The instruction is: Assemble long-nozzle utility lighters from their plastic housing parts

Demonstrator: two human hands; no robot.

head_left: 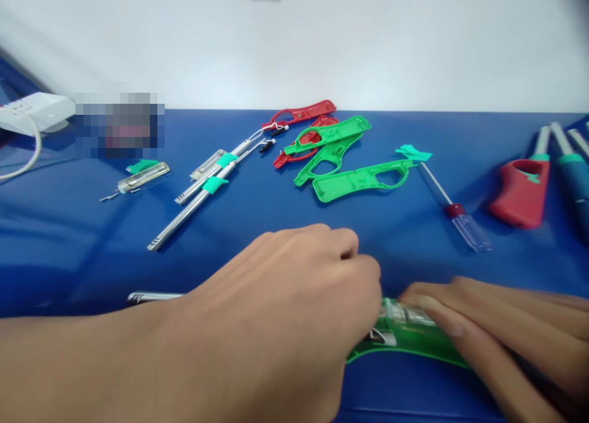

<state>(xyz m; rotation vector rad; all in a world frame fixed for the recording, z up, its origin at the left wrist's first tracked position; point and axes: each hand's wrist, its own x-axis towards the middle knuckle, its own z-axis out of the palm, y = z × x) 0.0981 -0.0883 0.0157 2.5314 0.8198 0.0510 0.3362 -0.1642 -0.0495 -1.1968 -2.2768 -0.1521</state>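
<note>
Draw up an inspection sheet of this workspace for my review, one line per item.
Surface: glossy blue tabletop.
Job's things: green casing with clear and metallic parts inside; a partly hidden tube.
Clutter: loose green shells, red shells, two metal tubes with teal tabs, clear cartridge, screwdriver, red lighter.
Hands: left hand curled over the casing's left part, fingertips hidden; right hand gripping its right part.
Cables: white cable curving at the left edge, beside a white box.
Surroundings: white wall or panel behind; pixelated patch at left, unreadable.
</note>
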